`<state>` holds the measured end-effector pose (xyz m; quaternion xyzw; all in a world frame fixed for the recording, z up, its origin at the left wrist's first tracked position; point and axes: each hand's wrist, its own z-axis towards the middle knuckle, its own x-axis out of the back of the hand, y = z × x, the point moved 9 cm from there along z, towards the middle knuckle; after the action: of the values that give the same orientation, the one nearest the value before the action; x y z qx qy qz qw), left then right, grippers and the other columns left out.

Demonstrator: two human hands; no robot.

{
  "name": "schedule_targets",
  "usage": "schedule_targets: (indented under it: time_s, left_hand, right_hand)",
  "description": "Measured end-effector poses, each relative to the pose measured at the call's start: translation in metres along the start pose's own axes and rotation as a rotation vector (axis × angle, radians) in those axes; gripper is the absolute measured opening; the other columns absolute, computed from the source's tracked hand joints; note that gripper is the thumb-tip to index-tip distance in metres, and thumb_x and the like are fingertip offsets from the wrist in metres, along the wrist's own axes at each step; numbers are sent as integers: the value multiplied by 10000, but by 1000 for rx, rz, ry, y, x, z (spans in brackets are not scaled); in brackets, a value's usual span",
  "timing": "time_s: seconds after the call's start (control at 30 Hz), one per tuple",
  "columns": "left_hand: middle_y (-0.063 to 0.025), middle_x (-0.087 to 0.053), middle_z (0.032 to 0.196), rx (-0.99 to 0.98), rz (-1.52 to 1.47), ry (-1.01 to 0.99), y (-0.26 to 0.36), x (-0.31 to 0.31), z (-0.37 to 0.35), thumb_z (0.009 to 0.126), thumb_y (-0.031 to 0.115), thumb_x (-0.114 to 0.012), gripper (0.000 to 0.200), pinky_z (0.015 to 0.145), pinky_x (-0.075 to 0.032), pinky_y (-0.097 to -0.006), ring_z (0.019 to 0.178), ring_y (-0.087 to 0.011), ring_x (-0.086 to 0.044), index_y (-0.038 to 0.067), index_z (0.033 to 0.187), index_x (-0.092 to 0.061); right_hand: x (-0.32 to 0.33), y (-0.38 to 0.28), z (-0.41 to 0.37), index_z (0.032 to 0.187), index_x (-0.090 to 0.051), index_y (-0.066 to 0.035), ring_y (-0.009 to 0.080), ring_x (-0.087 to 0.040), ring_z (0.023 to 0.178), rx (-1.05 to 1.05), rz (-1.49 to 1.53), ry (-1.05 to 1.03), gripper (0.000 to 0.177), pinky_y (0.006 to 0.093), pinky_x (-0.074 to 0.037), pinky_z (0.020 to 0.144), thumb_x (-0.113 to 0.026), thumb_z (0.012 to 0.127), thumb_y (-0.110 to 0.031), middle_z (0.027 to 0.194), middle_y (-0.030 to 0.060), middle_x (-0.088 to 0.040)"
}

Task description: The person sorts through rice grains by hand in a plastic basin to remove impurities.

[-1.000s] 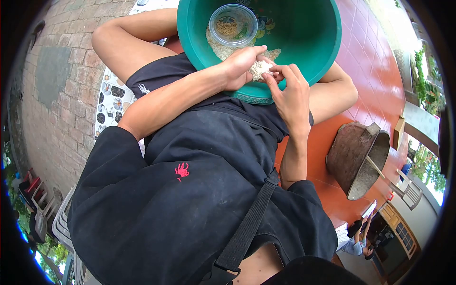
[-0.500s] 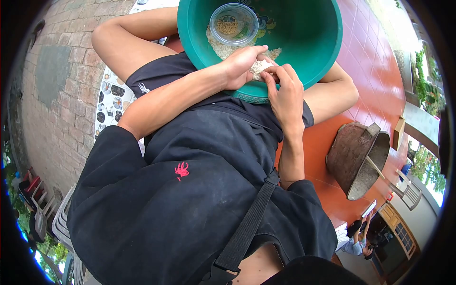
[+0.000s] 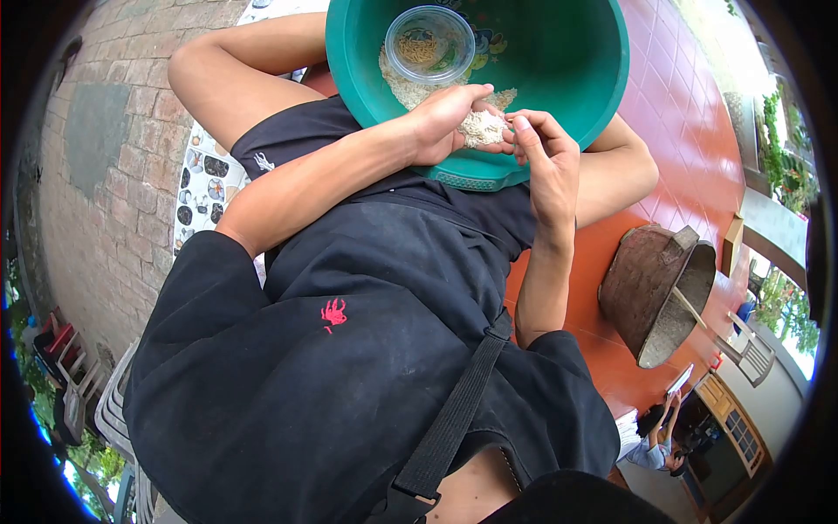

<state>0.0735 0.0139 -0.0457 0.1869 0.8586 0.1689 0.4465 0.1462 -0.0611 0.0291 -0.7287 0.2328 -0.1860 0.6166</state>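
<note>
My left hand (image 3: 439, 122) is cupped palm up over the near side of a green basin (image 3: 576, 79), holding a small heap of pale rice grains (image 3: 483, 129). Beside it, my right hand (image 3: 550, 157) has thumb and fingers pinched together at the edge of the heap; whatever is between the fingertips is too small to make out. More loose rice (image 3: 403, 90) lies in the basin, partly hidden by my left hand. A clear plastic tub (image 3: 467, 65) sits in the basin, with brownish grains (image 3: 417, 48) at its bottom.
The basin rests on my lap between my legs. To the right, a worn brown pot-like vessel (image 3: 633, 279) with a stick in it stands on red tiles (image 3: 567, 301). A person (image 3: 655, 450) is at the lower right. Chairs (image 3: 80, 384) stand at the left.
My right hand has shifted right, away from my left palm, and turned so its thumb faces up. More of the rice heap shows now. My left hand and the tub stay put.
</note>
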Motion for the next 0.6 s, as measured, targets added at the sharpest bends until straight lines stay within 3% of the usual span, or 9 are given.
schedule_targets:
  time_s: [0.17, 0.23, 0.3, 0.37, 0.43, 0.53, 0.6]
  left_hand:
    - [-114, -648, 1143, 5, 10, 14, 2, -2, -5, 1063, 272, -409, 338, 861, -605, -385, 1002, -220, -681, -7, 1185, -556]
    - [-100, -642, 1163, -1, 28, 12, 4, -4, -5, 1059, 260, -414, 314, 862, -605, -382, 1014, -208, -678, 17, 1201, -552]
    - [-85, -635, 1183, -9, 46, 13, 4, -6, -5, 1055, 248, -418, 294, 864, -605, -379, 1026, -195, -675, 41, 1217, -549]
    - [-181, -662, 934, -103, 23, 39, 10, -5, -3, 1071, 284, -355, 392, 721, -633, -361, 839, -294, -719, -66, 1074, -533]
    - [-180, -659, 945, -76, 5, 16, 7, -3, -1, 1070, 280, -359, 382, 715, -632, -364, 837, -287, -716, -60, 1076, -531]
    - [-176, -656, 951, -57, -1, -10, 4, 0, 4, 1074, 286, -345, 390, 716, -628, -365, 838, -274, -710, -55, 1063, -535]
    - [-174, -656, 947, -62, 18, -17, 3, -2, 3, 1079, 295, -329, 410, 723, -626, -364, 840, -268, -707, -54, 1048, -540]
  right_hand:
    - [-20, -18, 11, 1048, -698, 3, 33, -503, 685, 3, 73, -86, 178, 180, -395, 615, -634, 996, -156, 805, -21, -626]
    - [-30, -44, 15, 1040, -687, 41, 72, -647, 809, 183, -111, -54, 159, 207, -533, 681, -656, 976, -101, 885, 34, -693]
    - [-39, -55, 23, 1039, -721, 23, 68, -662, 801, 294, -110, -33, 142, 200, -522, 654, -691, 946, -81, 867, 37, -715]
    - [-44, -71, 28, 1039, -751, -7, 85, -682, 784, 430, -209, 48, 139, 201, -521, 636, -713, 918, -62, 874, 50, -736]
    - [-43, -69, 31, 1044, -765, -28, 92, -691, 760, 454, -123, 76, 157, 204, -527, 641, -729, 892, -46, 875, 51, -747]
    - [-31, -64, 23, 1025, -764, -30, 98, -689, 764, 485, -224, 79, 163, 222, -523, 622, -732, 866, -14, 882, 57, -749]
    - [-34, -65, 10, 1002, -758, -37, 126, -679, 739, 555, -538, -14, 166, 262, -519, 605, -735, 842, 2, 876, 74, -723]
